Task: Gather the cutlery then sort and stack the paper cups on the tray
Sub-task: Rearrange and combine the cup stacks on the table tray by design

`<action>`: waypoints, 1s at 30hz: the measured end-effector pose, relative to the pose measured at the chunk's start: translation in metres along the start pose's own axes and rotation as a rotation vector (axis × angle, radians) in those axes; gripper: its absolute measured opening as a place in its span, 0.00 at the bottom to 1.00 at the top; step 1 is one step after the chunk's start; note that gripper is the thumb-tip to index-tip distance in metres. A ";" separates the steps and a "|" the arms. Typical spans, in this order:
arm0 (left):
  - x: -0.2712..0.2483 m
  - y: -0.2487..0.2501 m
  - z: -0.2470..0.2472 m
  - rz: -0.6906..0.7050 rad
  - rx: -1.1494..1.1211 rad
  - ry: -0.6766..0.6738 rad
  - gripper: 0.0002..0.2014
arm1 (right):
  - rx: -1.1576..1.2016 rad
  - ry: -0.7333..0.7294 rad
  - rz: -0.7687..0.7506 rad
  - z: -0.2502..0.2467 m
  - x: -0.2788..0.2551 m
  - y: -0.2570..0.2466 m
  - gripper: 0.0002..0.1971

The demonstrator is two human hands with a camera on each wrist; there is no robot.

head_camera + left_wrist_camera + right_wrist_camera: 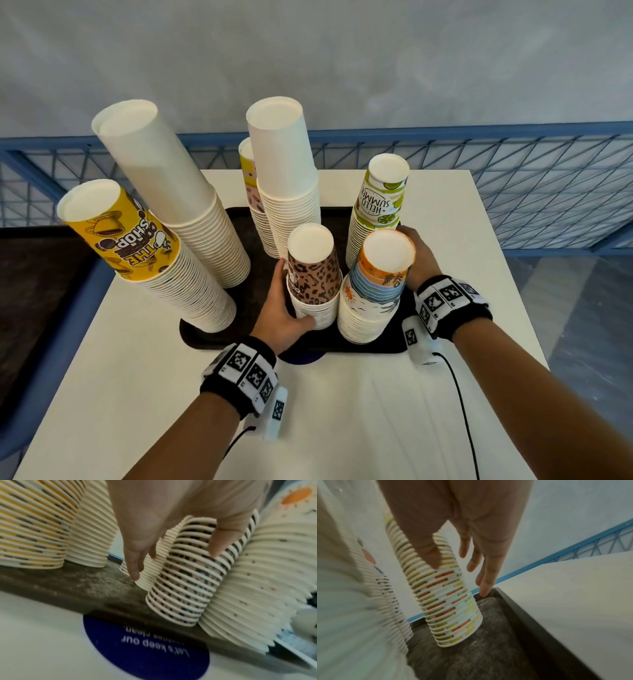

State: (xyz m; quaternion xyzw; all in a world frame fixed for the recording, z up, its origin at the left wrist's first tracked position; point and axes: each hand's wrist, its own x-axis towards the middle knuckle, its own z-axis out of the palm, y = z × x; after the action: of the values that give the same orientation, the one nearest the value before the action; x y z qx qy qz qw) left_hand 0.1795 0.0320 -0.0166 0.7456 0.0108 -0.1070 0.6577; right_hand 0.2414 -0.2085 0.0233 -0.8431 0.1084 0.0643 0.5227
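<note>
The paper cups are standing upside down in tall nested stacks on the dark tray [212, 337], which is sitting at the centre of the head view on the white table [445, 219]. At lower centre the leopard-print stack [313, 274] is being held by the left hand [284, 305], thumb and fingers curling round its lower rims; the left wrist view is showing fingertips [221, 543] pressing into the ribbed edges, probably to steady it on the tray or seat it upright.

Just right of it the beach-print stack [373, 291] is touching its neighbour. The right hand [416, 253] is sitting behind that stack, and the right wrist view is showing its fingers [488, 577] hanging straight and apart, gripping nothing, one tip reaching toward the tray's rim near the lime-print stack [380, 205]; it looks ready to brace against tipping.

Further out, toward the upper left, two plain white stacks [164, 192] and a yellow coffee-shop stack [137, 253] are leaning outward, likely because of their height. No cutlery is showing. A blue round sticker [145, 646] is peeking from under the tray's near edge.
</note>
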 end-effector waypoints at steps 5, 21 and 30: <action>-0.008 0.010 0.018 -0.038 0.099 0.183 0.50 | -0.195 -0.427 0.026 -0.013 -0.034 0.023 0.32; -0.031 0.016 -0.026 -0.145 0.304 0.509 0.36 | -0.029 -0.376 -0.084 0.079 -0.079 0.012 0.44; -0.064 0.016 -0.022 -0.433 0.441 0.327 0.22 | -0.072 -0.196 -0.069 0.067 -0.076 0.017 0.38</action>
State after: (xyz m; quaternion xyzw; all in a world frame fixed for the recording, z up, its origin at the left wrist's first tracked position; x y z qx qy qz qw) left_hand 0.1224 0.0592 0.0125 0.8576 0.2503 -0.1228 0.4323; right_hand 0.1638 -0.1467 -0.0041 -0.8541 0.0252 0.1323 0.5023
